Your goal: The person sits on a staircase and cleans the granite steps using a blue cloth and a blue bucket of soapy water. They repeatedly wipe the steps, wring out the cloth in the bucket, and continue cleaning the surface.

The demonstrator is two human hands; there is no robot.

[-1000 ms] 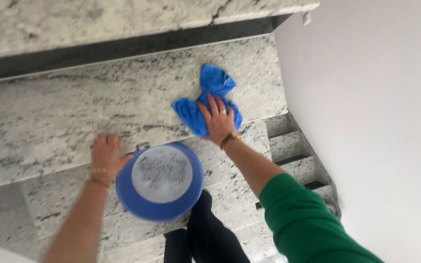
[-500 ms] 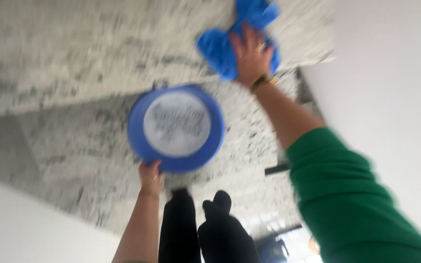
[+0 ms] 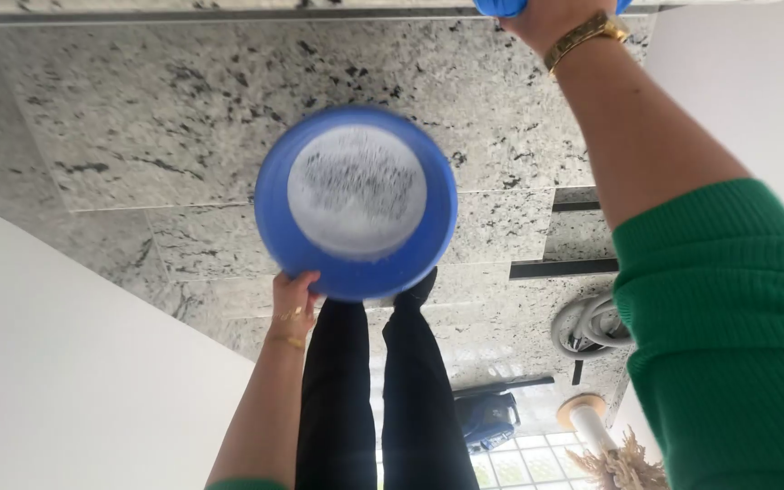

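Left hand (image 3: 294, 292) grips the near rim of a blue basin (image 3: 356, 201) of foamy water above granite stairs (image 3: 138, 118), while right hand (image 3: 551, 11), mostly cut off at the top edge, presses a blue cloth (image 3: 499, 7); its grip cannot be judged.

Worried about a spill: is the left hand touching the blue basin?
Touching. The head view shows the left hand gripping the blue basin at its lower rim.

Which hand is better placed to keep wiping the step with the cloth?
Right, probably. The right hand is up on the blue cloth at the granite step; the left hand is busy gripping the blue basin of foamy water lower down.
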